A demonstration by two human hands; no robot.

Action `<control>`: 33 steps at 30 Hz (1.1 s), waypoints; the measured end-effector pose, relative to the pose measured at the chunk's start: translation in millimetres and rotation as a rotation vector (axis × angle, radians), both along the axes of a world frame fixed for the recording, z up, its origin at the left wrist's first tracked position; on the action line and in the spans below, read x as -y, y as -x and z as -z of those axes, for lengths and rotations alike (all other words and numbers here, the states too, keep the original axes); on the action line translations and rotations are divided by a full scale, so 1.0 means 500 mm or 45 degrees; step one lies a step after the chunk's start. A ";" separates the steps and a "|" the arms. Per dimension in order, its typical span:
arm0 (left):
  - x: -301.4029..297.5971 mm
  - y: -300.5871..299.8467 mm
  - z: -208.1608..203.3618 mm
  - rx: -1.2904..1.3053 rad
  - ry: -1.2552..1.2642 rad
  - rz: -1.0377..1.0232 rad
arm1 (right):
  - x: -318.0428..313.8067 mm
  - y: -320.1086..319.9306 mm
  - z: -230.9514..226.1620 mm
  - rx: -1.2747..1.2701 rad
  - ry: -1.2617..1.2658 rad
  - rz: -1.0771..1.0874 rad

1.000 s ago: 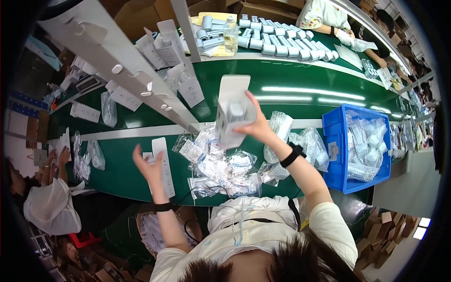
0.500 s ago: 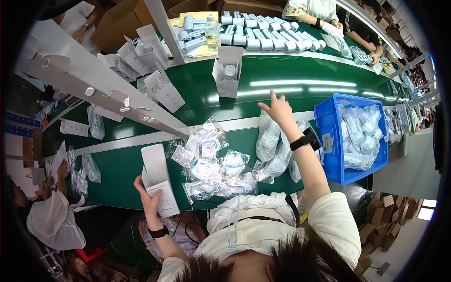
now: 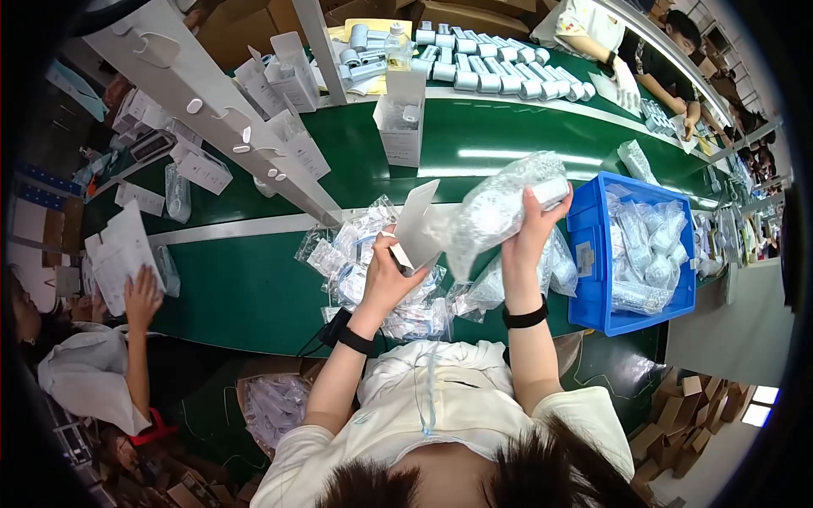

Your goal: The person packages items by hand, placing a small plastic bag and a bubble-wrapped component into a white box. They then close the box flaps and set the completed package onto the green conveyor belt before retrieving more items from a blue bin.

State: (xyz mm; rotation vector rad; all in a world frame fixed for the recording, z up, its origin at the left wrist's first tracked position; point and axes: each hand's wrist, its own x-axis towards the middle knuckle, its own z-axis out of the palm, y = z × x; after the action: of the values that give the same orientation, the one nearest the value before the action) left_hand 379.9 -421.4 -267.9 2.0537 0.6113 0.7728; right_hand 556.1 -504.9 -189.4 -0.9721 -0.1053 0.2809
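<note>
Gripping a bubble-wrapped item point(image 3: 500, 207) and flat carton point(image 3: 415, 227), both hands now raised together

clear bubble-wrapped pack point(image 3: 500, 207), white carton point(image 3: 417, 224)

Bright overhead glare; warped fisheye edges

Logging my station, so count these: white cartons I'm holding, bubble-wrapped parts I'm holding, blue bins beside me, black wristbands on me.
white carton, held: 1
bubble-wrapped part, held: 1
blue bin: 1
black wristbands: 2
Total: 5
</note>
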 end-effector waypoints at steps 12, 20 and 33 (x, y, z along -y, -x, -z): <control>-0.027 -0.002 -0.006 0.245 -0.147 -0.013 | -0.002 0.045 0.062 1.831 0.732 -0.257; -0.044 0.076 0.010 0.188 0.103 -0.283 | 0.049 0.135 0.322 1.307 1.588 -1.016; -0.055 0.070 -0.143 -0.524 0.003 -0.093 | -0.010 0.049 -0.004 1.537 0.608 -0.604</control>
State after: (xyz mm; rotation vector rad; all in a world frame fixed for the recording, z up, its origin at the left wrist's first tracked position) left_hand 345.0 -393.9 -196.4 2.2139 0.9169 0.3862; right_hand 531.7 -500.0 -187.2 -1.4780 -1.4358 0.1124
